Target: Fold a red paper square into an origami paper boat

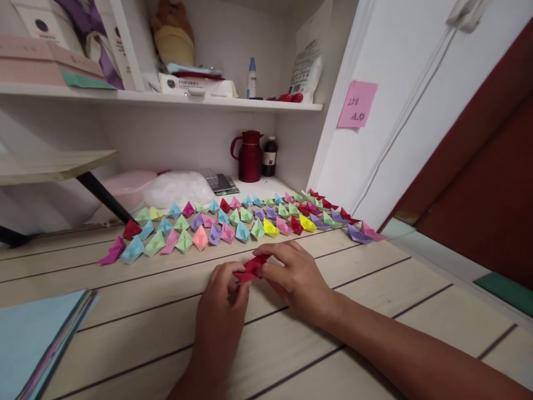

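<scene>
A small folded piece of red paper [251, 268] sits just above the wooden floor, pinched from both sides. My left hand [220, 311] grips its left end with closed fingers. My right hand [293, 275] holds its right end, thumb and fingers pressed on the fold. Just beyond my hands lie several rows of small folded paper boats [233, 222] in green, blue, pink, purple, yellow and red.
A stack of coloured paper sheets [37, 339] lies at the lower left. A dark red jug [250, 156] and a dark bottle [270, 156] stand on the low shelf behind. A white bag [177, 189] and a pink box [129, 186] rest at the back left. A white door [400, 111] with a pink note [357, 104] is at the right.
</scene>
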A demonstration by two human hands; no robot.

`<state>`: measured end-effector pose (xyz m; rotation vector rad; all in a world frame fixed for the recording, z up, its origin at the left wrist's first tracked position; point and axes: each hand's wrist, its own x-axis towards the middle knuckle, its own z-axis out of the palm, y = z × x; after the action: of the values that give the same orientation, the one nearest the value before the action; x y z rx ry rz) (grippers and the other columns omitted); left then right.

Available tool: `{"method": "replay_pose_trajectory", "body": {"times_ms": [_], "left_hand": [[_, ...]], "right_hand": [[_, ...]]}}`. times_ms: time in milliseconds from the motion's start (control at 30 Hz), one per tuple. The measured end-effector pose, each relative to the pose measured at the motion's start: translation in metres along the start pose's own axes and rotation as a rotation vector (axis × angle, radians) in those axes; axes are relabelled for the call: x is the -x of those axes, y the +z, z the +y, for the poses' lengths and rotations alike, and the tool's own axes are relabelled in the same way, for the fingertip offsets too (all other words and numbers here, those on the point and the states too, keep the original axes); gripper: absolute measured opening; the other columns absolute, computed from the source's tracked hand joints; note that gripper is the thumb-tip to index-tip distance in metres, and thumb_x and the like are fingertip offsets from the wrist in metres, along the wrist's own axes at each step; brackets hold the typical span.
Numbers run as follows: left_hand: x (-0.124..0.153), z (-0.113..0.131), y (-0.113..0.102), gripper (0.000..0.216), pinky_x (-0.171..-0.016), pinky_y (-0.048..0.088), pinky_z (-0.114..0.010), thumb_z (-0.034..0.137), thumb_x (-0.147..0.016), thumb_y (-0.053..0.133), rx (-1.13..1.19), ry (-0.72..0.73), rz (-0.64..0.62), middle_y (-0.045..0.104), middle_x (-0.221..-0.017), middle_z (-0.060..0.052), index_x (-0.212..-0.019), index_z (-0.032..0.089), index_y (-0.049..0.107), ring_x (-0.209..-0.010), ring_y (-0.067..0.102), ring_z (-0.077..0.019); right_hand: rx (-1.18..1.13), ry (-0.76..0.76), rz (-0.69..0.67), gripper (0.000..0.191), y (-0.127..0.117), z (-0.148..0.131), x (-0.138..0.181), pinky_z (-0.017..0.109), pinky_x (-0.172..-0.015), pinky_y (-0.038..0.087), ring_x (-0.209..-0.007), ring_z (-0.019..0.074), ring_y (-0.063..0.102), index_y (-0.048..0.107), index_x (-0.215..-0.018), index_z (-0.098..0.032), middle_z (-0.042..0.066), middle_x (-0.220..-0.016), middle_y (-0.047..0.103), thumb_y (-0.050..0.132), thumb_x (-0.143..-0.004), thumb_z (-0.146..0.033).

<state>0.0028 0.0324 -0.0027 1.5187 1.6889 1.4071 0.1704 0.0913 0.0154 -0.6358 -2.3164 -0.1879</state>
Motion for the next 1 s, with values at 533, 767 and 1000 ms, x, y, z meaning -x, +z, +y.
{"method": "replay_pose_trajectory", "body": {"times_ms": [533,767,1000], "left_hand": [[-0.002,0.004,-0.006,0.02,-0.07,0.048,-0.03,0.04,-0.082,0.059,0.059,-0.037,-0.189,0.069,-0.081,-0.003,-0.088,0.022,0.062,-0.075,0.064,-0.0204],[-0.003,0.006,-0.007,0.016,-0.07,0.047,-0.029,0.037,-0.083,0.058,0.047,0.044,-0.16,0.07,-0.079,-0.003,-0.082,0.022,0.064,-0.076,0.065,-0.0206],[-0.004,0.005,-0.006,0.012,-0.072,0.045,-0.027,0.029,-0.083,0.058,-0.022,0.19,-0.062,0.065,-0.077,0.0,-0.073,0.023,0.059,-0.077,0.061,-0.0179]], "right_hand": [[-0.261,0.12,-0.028,0.008,-0.006,-0.002,-0.003,0.037,-0.087,0.043,-0.103,0.02,0.06,0.068,-0.09,-0.023,0.007,-0.115,0.066,0.06,-0.089,-0.021],[-0.895,0.522,-0.031,0.014,-0.006,0.0,-0.008,0.037,-0.092,0.047,-0.104,0.0197,0.062,0.066,-0.088,-0.021,0.006,-0.111,0.066,0.074,-0.077,-0.023],[-1.359,0.803,-0.038,0.066,0.006,0.007,-0.006,0.027,-0.068,0.05,-0.069,0.0118,0.063,0.053,-0.123,-0.022,0.001,-0.085,0.068,0.083,-0.065,-0.023]]}}
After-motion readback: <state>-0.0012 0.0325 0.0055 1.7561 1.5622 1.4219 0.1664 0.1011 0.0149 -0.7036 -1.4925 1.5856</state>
